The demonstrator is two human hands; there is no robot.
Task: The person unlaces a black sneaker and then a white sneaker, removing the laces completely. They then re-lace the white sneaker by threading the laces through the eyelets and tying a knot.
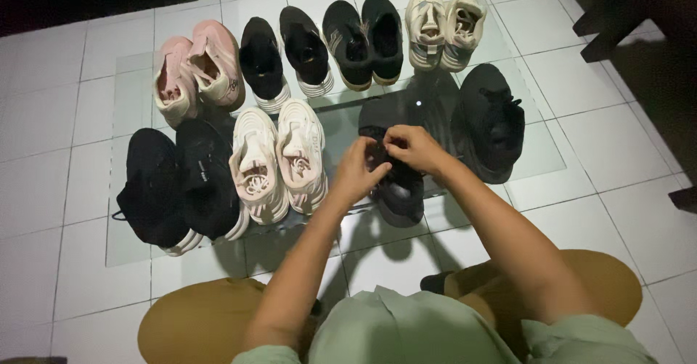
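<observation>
Black sneaker [398, 189] lies on a glass sheet [537, 153] on the white tiled floor, right of centre. Going left to right: a black pair [178, 186], a pale pink pair [279, 157], then the left hand [357, 174] and right hand [412, 148], fingers pinched narrow on the sneaker's laces (the laces themselves are too dark to see). Its black mate [488, 120] lies just beyond.
</observation>
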